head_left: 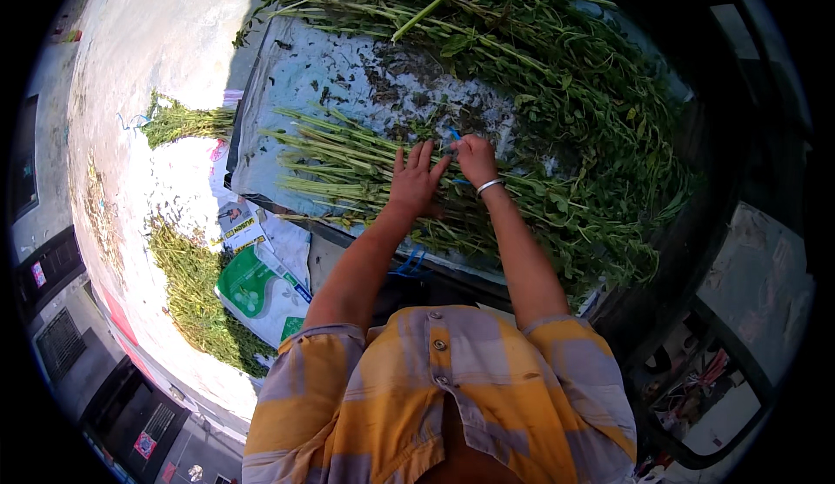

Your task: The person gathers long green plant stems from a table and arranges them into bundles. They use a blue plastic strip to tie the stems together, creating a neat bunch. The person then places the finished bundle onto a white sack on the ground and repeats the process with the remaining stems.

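Observation:
A bundle of cut green stalks [339, 155] with leafy tops lies across the pale, debris-strewn surface [304, 75] in front of me, its cut ends to the left. My left hand [416, 181] lies on the bundle's middle, fingers spread and pressing on the stalks. Just right of it, my right hand [476, 161] is closed on a blue string [453, 133], which shows above the fist and again in a short stretch below it. Whether the string runs fully around the bundle is hidden underneath. A white band circles my right wrist.
Along the far side lies a larger heap of leafy stalks [557, 58]. More blue strings [411, 262] hang at the near edge. On the ground to the left are a small bundle [187, 123], a plant pile [191, 284] and a green-and-white sack [257, 284]. A dark frame [722, 380] stands right.

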{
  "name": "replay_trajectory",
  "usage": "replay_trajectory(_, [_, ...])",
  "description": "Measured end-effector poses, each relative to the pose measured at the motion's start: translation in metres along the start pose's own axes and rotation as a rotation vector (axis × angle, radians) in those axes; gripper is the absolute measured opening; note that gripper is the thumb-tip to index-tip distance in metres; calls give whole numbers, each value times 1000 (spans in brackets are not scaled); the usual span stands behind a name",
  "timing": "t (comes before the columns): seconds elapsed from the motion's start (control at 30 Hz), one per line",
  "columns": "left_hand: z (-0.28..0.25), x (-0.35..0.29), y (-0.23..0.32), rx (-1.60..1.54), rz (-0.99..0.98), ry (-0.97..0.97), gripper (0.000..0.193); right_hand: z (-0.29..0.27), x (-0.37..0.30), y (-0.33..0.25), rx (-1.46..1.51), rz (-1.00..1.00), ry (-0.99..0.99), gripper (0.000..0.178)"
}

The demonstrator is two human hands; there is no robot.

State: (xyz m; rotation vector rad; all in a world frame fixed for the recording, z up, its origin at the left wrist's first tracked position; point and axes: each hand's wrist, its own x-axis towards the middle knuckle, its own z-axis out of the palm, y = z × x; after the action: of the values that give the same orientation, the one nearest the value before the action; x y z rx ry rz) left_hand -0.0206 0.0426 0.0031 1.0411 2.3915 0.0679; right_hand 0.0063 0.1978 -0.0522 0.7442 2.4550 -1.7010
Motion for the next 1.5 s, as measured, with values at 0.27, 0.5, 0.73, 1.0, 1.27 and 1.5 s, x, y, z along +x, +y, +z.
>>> replay_trajectory(0.27, [-30,13,0,-201,39,-65,95,-7,-42,-8,27,-39,238,31])
replay_trajectory(0.5, [-23,52,5,-694,394,-40,45,-11,-57,0,586,155,318,32])
replay_trajectory(0.73, [-5,66,14,-604,594,74,15,-21,-69,-25,236,-83,285,25])
replay_trajectory(1.0, [7,70,15,-1031,137,17,27,1,-194,-43,-152,-349,-154,17])
replay_trajectory(1.27, [15,73,15,-1389,79,-25,37,101,-217,56,-724,-395,-382,17])
replay_trajectory(1.5, [6,67,25,-1648,-29,-36,36,82,-202,61,-455,-322,-386,6])
